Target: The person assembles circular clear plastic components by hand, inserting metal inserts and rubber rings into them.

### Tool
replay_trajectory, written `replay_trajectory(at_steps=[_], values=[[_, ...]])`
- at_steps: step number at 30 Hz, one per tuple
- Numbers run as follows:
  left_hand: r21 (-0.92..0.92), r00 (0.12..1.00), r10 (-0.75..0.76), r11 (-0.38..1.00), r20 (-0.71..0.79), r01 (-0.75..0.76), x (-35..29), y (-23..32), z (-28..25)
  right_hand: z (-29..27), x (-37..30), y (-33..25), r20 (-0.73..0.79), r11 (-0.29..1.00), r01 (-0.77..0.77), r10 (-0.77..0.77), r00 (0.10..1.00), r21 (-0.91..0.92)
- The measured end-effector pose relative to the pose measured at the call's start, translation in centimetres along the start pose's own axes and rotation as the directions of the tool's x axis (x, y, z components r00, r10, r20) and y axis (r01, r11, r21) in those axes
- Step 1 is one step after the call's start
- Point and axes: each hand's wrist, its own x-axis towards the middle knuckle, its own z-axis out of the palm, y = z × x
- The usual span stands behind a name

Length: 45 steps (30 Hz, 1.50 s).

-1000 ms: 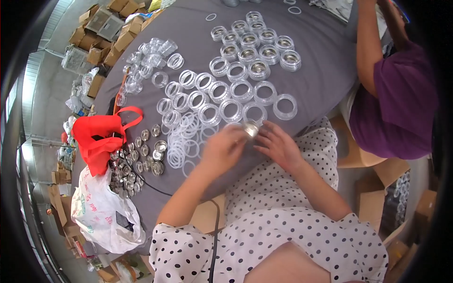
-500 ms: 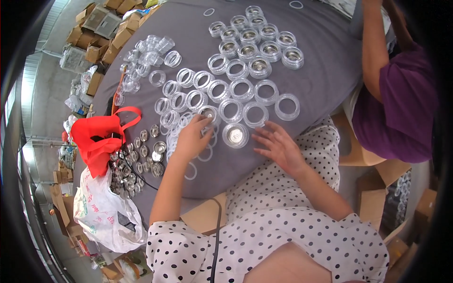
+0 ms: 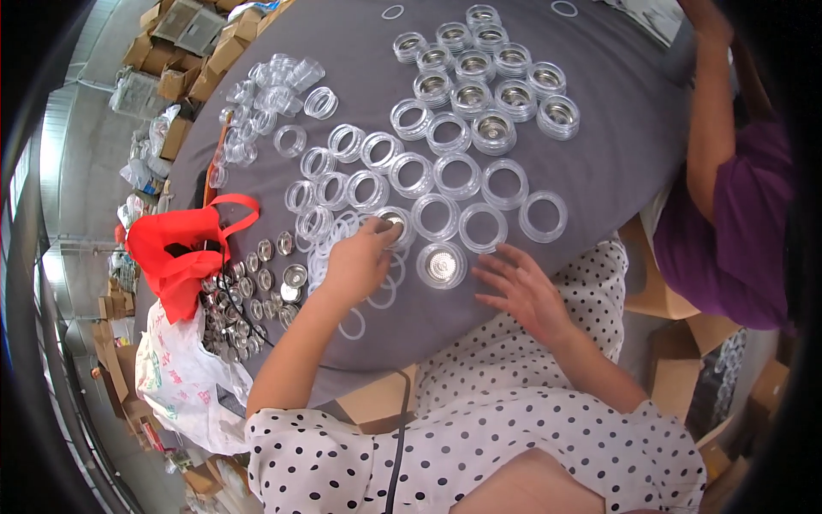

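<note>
My left hand (image 3: 363, 262) reaches over the near end of the clear ring rows. Its fingers are drawn together on a small round metal cup (image 3: 392, 221) inside a clear plastic ring (image 3: 402, 242), partly covering both. To the right, my right hand (image 3: 533, 295) hovers near the table edge with fingers spread, holding nothing. Between the hands lies a clear ring with a perforated metal insert (image 3: 442, 265). Just beyond my right fingertips is a clear ring (image 3: 483, 228) with an open centre. Thin translucent gaskets (image 3: 383, 292) lie beneath and beside my left hand.
Stacked clear rings with metal inserts (image 3: 494, 131) stand farther back. Clear plastic pieces (image 3: 278, 98) are heaped at far left. Loose metal cups (image 3: 294, 275), a red bag (image 3: 175, 253) and a white plastic bag (image 3: 184, 377) lie left. A person in purple (image 3: 728, 231) sits at right.
The whole view has shifted, so the table's contents appear lower and farther right. My left fingers have come closer together over the metal cup. My right hand stays spread.
</note>
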Motion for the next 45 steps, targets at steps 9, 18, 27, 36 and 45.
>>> replay_trajectory(at_steps=[9, 18, 27, 36, 45], values=[[-0.086, 0.996, 0.070, 0.994, 0.050, -0.065, 0.8, -0.7, -0.1, 0.2, 0.0, -0.2, -0.040, 0.999, -0.030, 0.031, 0.999, 0.032], [-0.272, 0.976, -0.082, 0.962, -0.203, 0.024, -1.2, 0.0, -1.0, 0.0, 0.0, -0.1, -0.002, 1.000, 0.013, -0.013, 1.000, -0.012], [-0.364, 0.989, 0.146, 0.921, -0.014, -0.141, -10.0, 3.0, 1.7, 0.4, -1.0, 0.0, -0.063, 0.996, 0.030, -0.035, 0.997, -0.079], [-0.460, 0.975, 0.021, 0.879, -0.221, -0.123, -6.8, 3.6, 1.8, 0.4, -0.2, -0.4, -0.047, 0.958, 0.145, -0.161, 0.986, -0.247], [-0.003, 0.842, -0.386, 0.910, -0.377, 0.416, -10.1, -11.5, 4.3, -0.3, -0.7, 0.0, -0.062, 0.973, 0.186, -0.196, 0.979, -0.134]])
